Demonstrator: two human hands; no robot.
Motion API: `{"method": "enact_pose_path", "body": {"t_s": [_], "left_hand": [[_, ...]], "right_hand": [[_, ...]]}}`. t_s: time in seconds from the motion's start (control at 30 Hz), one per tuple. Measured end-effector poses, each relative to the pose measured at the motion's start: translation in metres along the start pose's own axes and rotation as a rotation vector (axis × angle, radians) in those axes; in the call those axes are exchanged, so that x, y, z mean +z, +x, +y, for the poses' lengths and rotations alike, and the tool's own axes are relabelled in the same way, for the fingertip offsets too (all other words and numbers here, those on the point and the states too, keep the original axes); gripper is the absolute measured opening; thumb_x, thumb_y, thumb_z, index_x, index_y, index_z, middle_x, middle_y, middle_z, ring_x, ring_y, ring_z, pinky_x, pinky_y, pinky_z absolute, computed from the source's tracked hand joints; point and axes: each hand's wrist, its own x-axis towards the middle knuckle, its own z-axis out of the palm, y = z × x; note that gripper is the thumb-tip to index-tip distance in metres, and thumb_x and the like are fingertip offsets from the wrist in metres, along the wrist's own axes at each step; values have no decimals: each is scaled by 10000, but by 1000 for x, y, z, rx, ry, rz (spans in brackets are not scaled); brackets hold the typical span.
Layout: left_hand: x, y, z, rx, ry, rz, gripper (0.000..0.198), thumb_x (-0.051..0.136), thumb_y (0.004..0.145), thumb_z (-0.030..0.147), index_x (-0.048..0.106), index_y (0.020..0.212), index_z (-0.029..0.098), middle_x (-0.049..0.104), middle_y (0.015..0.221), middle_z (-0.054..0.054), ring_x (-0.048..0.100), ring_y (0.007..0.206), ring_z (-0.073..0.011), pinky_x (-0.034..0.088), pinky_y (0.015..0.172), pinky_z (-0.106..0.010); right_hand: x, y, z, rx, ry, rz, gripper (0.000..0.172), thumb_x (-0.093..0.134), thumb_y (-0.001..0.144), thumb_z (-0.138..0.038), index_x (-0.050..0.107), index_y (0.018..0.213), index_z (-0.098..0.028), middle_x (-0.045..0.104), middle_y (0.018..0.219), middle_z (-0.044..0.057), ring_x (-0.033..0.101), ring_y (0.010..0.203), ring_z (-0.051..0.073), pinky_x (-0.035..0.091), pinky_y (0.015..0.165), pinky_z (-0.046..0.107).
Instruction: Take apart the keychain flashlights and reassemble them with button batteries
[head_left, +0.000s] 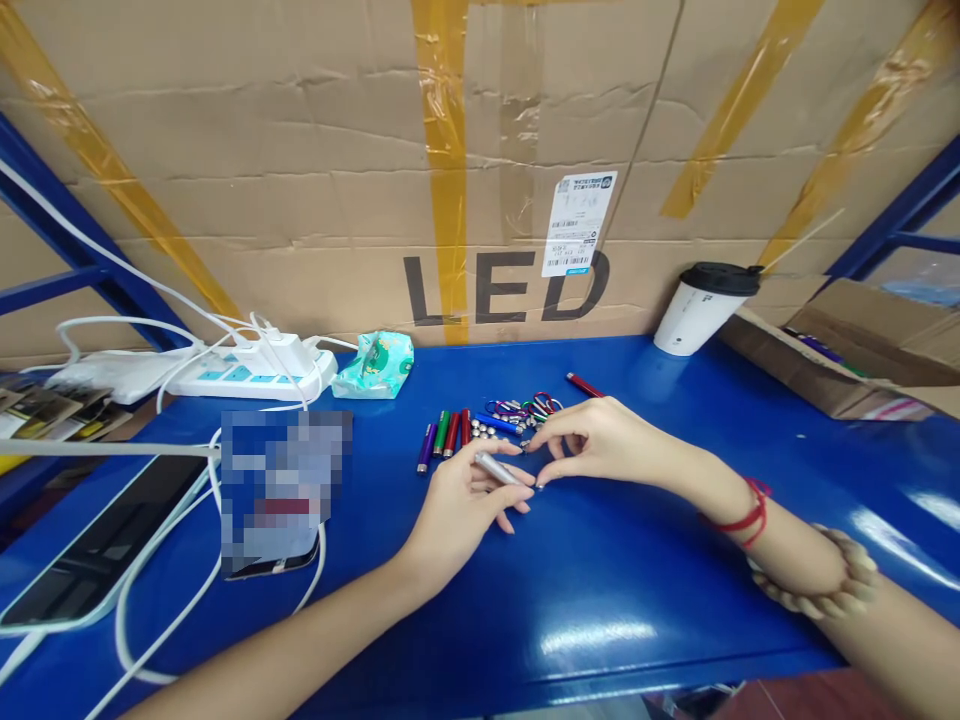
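Note:
My left hand (469,500) is closed around a slim silver metal tube (499,470), tilted with its lower end toward the right. My right hand (592,440) is just right of that end, its thumb and index fingertips curved and apart, with nothing I can make out between them. Just behind the hands lie a purple tube (427,448), a green tube (442,433), red tubes (452,434) and a blue tube (498,424). Small silver button cells (484,432) and coloured carabiner clips (544,405) are beside them. Another red tube (583,384) lies farther back.
On the left are a phone (105,540), a second device with a blurred screen (285,490), white cables and a power strip (247,375). A green tissue pack (375,365), a lidded paper cup (705,308) and an open cardboard box (795,370) stand along the back.

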Motion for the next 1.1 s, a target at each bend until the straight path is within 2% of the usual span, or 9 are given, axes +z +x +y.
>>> {"method": "enact_pose_path", "body": {"t_s": [0.3, 0.4, 0.5, 0.63, 0.8, 0.97, 1.1], "left_hand": [[0, -4, 8, -38, -57, -9, 406, 734, 588, 90, 564, 957, 103, 703, 733, -76, 643, 545, -154, 497, 423, -179], [0, -5, 10, -51, -85, 10, 345, 731, 602, 98, 585, 915, 102, 706, 727, -71, 655, 554, -162, 507, 439, -183], [0, -7, 13, -65, -128, 51, 234, 699, 676, 126, 607, 888, 95, 709, 760, -78, 678, 624, -174, 525, 477, -179], [0, -9, 13, -92, -180, 81, 231, 682, 718, 98, 615, 940, 100, 713, 774, -71, 690, 698, -181, 548, 531, -176], [0, -9, 11, -108, -219, 106, 218, 685, 719, 53, 639, 928, 94, 716, 831, -76, 689, 717, -167, 557, 551, -158], [-1, -9, 13, -103, -249, 149, 270, 690, 715, 40, 651, 971, 119, 717, 792, -46, 683, 714, -152, 565, 552, -156], [-2, -9, 14, -116, -259, 170, 295, 683, 718, 34, 655, 995, 132, 715, 852, -42, 679, 746, -150, 579, 590, -175]], "right_hand": [[4, 1, -2, -67, 67, 65, 417, 594, 797, -550, 678, 943, -169, 615, 645, -9, 522, 501, 93, 396, 496, 193], [5, 1, -6, -110, 123, 87, 353, 565, 856, -478, 662, 981, -162, 627, 729, 20, 536, 546, 101, 419, 503, 195], [8, 0, -11, -129, 134, 99, 245, 496, 929, -338, 639, 1057, -185, 625, 859, 48, 548, 605, 104, 444, 549, 205], [12, -1, -17, -100, 170, 177, 264, 536, 908, -321, 606, 1126, -189, 600, 899, 49, 493, 537, 80, 438, 520, 197], [13, -2, -20, -141, 204, 139, 300, 579, 880, -281, 593, 1172, -211, 594, 919, 43, 484, 525, 64, 437, 502, 182], [19, -3, -21, -180, 95, 242, 236, 595, 857, -288, 648, 1065, -191, 606, 955, 45, 499, 502, 58, 446, 476, 184], [27, -3, -23, -207, -69, 343, 195, 570, 876, -266, 673, 1017, -180, 633, 935, 38, 555, 536, 68, 446, 476, 172]]}}
